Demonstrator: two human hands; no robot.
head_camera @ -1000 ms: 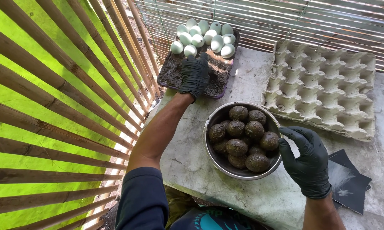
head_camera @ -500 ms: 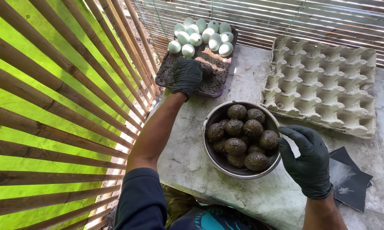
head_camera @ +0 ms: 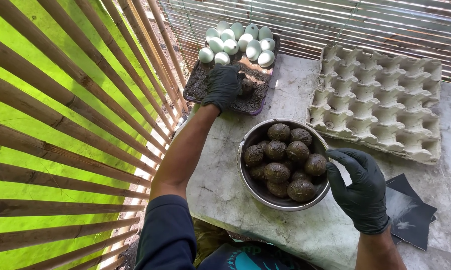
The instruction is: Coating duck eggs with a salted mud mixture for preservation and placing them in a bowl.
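Two gloved hands at work over mud-coated eggs and a dark tray on a grey tabletop.

At the far left stands a slatted bamboo wall [head_camera: 70, 125] with bright green behind it. Next comes the left hand [head_camera: 223, 86], in a black glove, stretched out onto a dark tray [head_camera: 195, 90] of muddy paste; its fingers are curled down over a mud-coated egg [head_camera: 247, 85], though whether they truly clasp it cannot be told. At the tray's far end sit pale clean eggs [head_camera: 238, 42] in a cluster. Nearer the person, a metal bowl [head_camera: 258, 187] on the tabletop [head_camera: 225, 200] holds dark coated eggs [head_camera: 285, 162] heaped together. The right hand [head_camera: 360, 187], also gloved, rests against the bowl's right rim with fingers spread loosely apart, holding nothing. Beyond it lies an empty grey egg carton [head_camera: 380, 100], and at the right edge dark sheets [head_camera: 410, 215].
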